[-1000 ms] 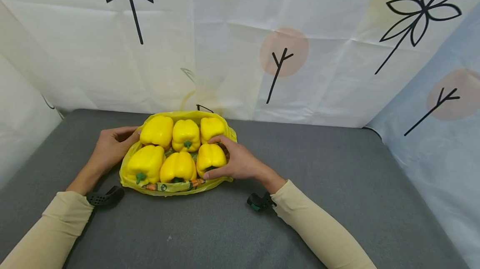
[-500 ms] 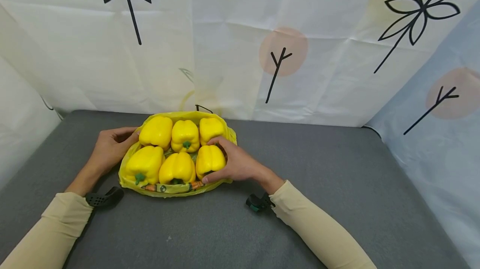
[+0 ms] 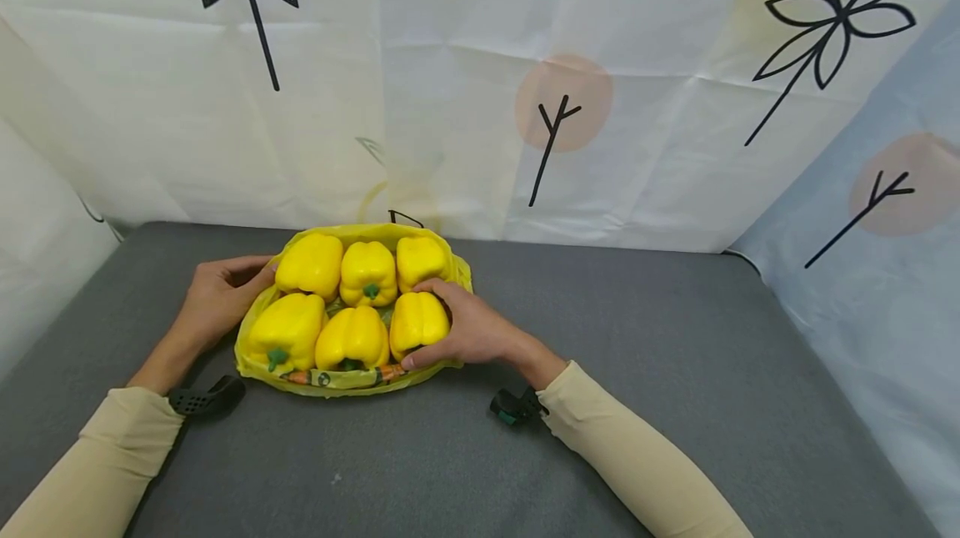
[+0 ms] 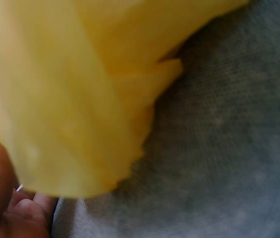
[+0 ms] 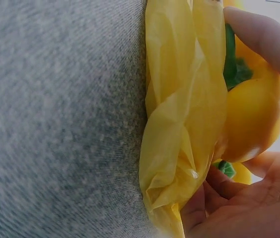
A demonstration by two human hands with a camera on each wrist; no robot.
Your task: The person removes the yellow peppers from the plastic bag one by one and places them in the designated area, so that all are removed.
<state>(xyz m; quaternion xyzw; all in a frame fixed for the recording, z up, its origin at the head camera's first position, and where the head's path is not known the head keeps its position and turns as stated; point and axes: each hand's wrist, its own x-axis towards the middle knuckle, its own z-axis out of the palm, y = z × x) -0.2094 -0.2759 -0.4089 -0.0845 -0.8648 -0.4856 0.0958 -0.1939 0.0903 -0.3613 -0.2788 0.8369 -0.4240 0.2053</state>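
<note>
Several yellow bell peppers with green stems sit in two rows in a yellow plastic bag (image 3: 442,373), its edge rolled down around them on the table. My left hand (image 3: 215,300) holds the bag's left side, thumb at the rim beside the back-left bell pepper (image 3: 309,265). In the left wrist view, yellow plastic (image 4: 75,109) hides most of that hand. My right hand (image 3: 476,325) grips the front-right bell pepper (image 3: 417,323), fingers behind it and thumb at the front rim. The right wrist view shows the pepper's yellow side (image 5: 254,116) within the curved fingers.
A grey cloth-covered table (image 3: 645,346) extends to both sides and in front of the bag. Behind it hangs a white curtain (image 3: 465,104) with plant drawings, and another sheet (image 3: 885,313) closes off the right side. Dark bands sit on both wrists.
</note>
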